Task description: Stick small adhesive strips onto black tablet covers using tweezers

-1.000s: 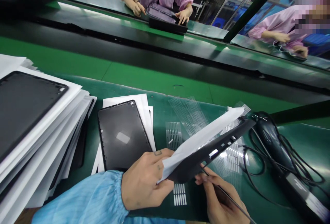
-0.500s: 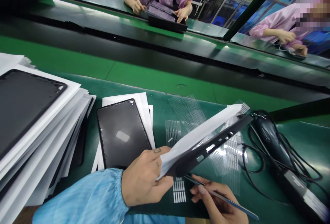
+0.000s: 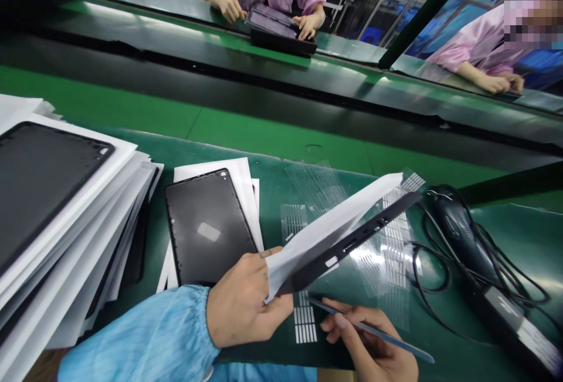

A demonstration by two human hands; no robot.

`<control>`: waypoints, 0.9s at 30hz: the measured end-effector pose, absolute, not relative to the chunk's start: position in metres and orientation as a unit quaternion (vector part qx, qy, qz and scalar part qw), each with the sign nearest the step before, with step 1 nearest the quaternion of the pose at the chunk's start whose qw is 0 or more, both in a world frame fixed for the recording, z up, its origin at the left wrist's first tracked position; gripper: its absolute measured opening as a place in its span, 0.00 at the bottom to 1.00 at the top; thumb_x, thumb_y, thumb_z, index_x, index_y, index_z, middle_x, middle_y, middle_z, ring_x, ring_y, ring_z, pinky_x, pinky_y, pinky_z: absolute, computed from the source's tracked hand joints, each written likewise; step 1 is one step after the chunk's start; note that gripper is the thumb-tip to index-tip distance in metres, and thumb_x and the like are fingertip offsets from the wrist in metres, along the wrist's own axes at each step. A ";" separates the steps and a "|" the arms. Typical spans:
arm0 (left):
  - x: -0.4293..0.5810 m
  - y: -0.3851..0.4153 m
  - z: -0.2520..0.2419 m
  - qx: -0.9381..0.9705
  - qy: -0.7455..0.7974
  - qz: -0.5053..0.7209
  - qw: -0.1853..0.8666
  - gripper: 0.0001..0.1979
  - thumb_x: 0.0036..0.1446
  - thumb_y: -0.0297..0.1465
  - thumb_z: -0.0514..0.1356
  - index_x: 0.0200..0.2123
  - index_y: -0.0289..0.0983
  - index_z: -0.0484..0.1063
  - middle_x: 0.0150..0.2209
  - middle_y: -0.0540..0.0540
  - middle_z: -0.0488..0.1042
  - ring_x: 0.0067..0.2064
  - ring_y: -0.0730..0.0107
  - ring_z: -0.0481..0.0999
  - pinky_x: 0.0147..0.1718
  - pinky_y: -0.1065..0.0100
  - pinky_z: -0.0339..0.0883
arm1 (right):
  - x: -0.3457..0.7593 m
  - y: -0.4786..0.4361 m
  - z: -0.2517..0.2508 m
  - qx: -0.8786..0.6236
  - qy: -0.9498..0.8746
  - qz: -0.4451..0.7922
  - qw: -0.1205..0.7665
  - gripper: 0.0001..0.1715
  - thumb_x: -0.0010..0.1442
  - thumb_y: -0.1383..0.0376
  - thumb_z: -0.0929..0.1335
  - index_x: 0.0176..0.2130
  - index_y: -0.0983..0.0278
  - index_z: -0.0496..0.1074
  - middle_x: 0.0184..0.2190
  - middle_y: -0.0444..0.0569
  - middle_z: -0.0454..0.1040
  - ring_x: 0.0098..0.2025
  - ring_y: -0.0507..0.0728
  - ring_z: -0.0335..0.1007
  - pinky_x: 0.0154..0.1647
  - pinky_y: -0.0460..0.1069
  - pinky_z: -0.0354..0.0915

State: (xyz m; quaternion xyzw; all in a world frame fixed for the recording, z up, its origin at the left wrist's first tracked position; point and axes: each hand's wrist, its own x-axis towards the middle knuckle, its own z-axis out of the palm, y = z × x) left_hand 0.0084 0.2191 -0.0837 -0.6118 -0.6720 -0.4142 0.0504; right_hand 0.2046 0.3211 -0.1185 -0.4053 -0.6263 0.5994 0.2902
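Observation:
My left hand (image 3: 248, 300) is closed on the near end of a black tablet back cover (image 3: 352, 247), held up on edge with small cutouts along its side. A white paper sheet (image 3: 329, 217) is pinched along with it and bows away from the cover. My right hand (image 3: 369, 341) grips a pair of tweezers (image 3: 391, 341), their tips pointing left below the cover. Just left of those tips lies a small sheet of pale strip stickers (image 3: 305, 323) on the green table. Another black back cover (image 3: 206, 223), with a pale rectangle inside, lies on white paper beyond my left hand.
A tall stack of back covers interleaved with white paper (image 3: 79, 217) stands at the left. Clear sticker sheets (image 3: 316, 188) are spread mid-table. A black tool with a cable (image 3: 466, 241) lies at the right. Across the conveyor (image 3: 197, 88), two people in pink work.
The held cover has tilted, so its side cutouts look narrower, and a wider gap shows between it and the paper. My right hand with the tweezers has shifted slightly left.

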 end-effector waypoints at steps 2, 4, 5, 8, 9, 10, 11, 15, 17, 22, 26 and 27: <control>0.007 0.220 -0.082 -0.612 -0.670 -0.418 0.046 0.19 0.64 0.22 0.44 0.30 0.32 0.73 0.25 0.44 0.72 0.28 0.69 0.73 0.32 0.71 0.73 | 0.207 0.325 -0.121 -0.360 -0.652 0.604 0.284 0.06 0.61 0.66 0.74 0.33 0.63 0.73 0.34 0.51 0.80 0.24 0.53 0.74 0.26 0.44 0.73; 0.006 0.221 -0.081 -0.610 -0.672 -0.418 0.044 0.19 0.64 0.22 0.44 0.30 0.32 0.73 0.25 0.43 0.72 0.28 0.69 0.72 0.31 0.71 0.73 | 0.208 0.326 -0.122 -0.347 -0.663 0.602 0.279 0.05 0.61 0.67 0.73 0.35 0.62 0.73 0.36 0.50 0.80 0.25 0.53 0.75 0.26 0.44 0.73; 0.006 0.221 -0.081 -0.610 -0.672 -0.418 0.045 0.19 0.63 0.22 0.44 0.30 0.32 0.73 0.25 0.43 0.72 0.28 0.69 0.72 0.30 0.71 0.72 | 0.207 0.325 -0.121 -0.358 -0.657 0.602 0.279 0.06 0.61 0.66 0.73 0.34 0.62 0.73 0.35 0.50 0.80 0.25 0.52 0.75 0.27 0.44 0.73; 0.006 0.220 -0.082 -0.611 -0.673 -0.414 0.053 0.19 0.63 0.22 0.43 0.30 0.32 0.73 0.25 0.44 0.72 0.26 0.70 0.71 0.29 0.72 0.71 | 0.204 0.319 -0.117 -0.414 -0.619 0.605 0.283 0.09 0.59 0.63 0.75 0.32 0.63 0.72 0.32 0.49 0.79 0.25 0.51 0.73 0.29 0.42 0.70; 0.006 0.220 -0.082 -0.614 -0.671 -0.412 0.055 0.19 0.63 0.22 0.43 0.30 0.32 0.73 0.25 0.44 0.72 0.26 0.70 0.71 0.29 0.72 0.71 | 0.203 0.317 -0.115 -0.416 -0.614 0.609 0.280 0.10 0.59 0.62 0.75 0.31 0.63 0.72 0.32 0.49 0.78 0.25 0.51 0.72 0.29 0.42 0.70; 0.006 0.219 -0.082 -0.616 -0.669 -0.412 0.056 0.20 0.63 0.22 0.43 0.30 0.32 0.73 0.25 0.43 0.72 0.26 0.70 0.71 0.29 0.72 0.71 | 0.202 0.316 -0.114 -0.417 -0.611 0.612 0.281 0.10 0.59 0.62 0.75 0.31 0.63 0.72 0.32 0.49 0.78 0.25 0.51 0.72 0.29 0.42 0.70; 0.006 0.219 -0.083 -0.615 -0.671 -0.410 0.055 0.20 0.63 0.22 0.43 0.30 0.31 0.73 0.25 0.43 0.72 0.26 0.70 0.71 0.29 0.71 0.71 | 0.201 0.315 -0.113 -0.416 -0.609 0.612 0.286 0.10 0.59 0.62 0.75 0.31 0.63 0.72 0.33 0.49 0.79 0.25 0.51 0.72 0.29 0.43 0.70; 0.005 0.220 -0.082 -0.613 -0.672 -0.414 0.042 0.21 0.65 0.23 0.42 0.28 0.32 0.72 0.26 0.43 0.73 0.27 0.70 0.72 0.30 0.71 0.72 | 0.199 0.317 -0.113 -0.412 -0.612 0.603 0.302 0.09 0.59 0.64 0.75 0.33 0.62 0.71 0.35 0.48 0.79 0.24 0.50 0.72 0.28 0.43 0.70; 0.006 0.221 -0.081 -0.613 -0.672 -0.413 0.038 0.22 0.65 0.23 0.41 0.28 0.32 0.72 0.26 0.43 0.73 0.26 0.70 0.72 0.30 0.71 0.72 | 0.198 0.317 -0.113 -0.411 -0.616 0.602 0.297 0.09 0.59 0.64 0.75 0.33 0.62 0.71 0.35 0.49 0.79 0.25 0.51 0.73 0.29 0.43 0.71; 0.007 0.221 -0.081 -0.612 -0.677 -0.407 0.047 0.21 0.66 0.23 0.42 0.30 0.32 0.73 0.26 0.44 0.74 0.27 0.71 0.72 0.31 0.72 0.72 | 0.199 0.317 -0.115 -0.413 -0.613 0.604 0.299 0.10 0.59 0.63 0.75 0.33 0.63 0.71 0.32 0.49 0.79 0.26 0.51 0.73 0.30 0.42 0.72; 0.009 0.219 -0.082 -0.617 -0.679 -0.392 0.067 0.21 0.67 0.22 0.42 0.31 0.31 0.74 0.24 0.46 0.71 0.29 0.70 0.73 0.32 0.71 0.72 | 0.209 0.328 -0.123 -0.349 -0.652 0.609 0.288 0.07 0.62 0.67 0.73 0.35 0.62 0.70 0.33 0.51 0.80 0.26 0.53 0.76 0.29 0.44 0.74; 0.009 0.218 -0.083 -0.618 -0.679 -0.390 0.074 0.22 0.67 0.22 0.42 0.30 0.31 0.74 0.23 0.46 0.71 0.29 0.70 0.73 0.32 0.71 0.71 | 0.212 0.332 -0.125 -0.326 -0.664 0.610 0.285 0.06 0.63 0.69 0.72 0.36 0.62 0.71 0.33 0.52 0.80 0.26 0.54 0.76 0.28 0.45 0.75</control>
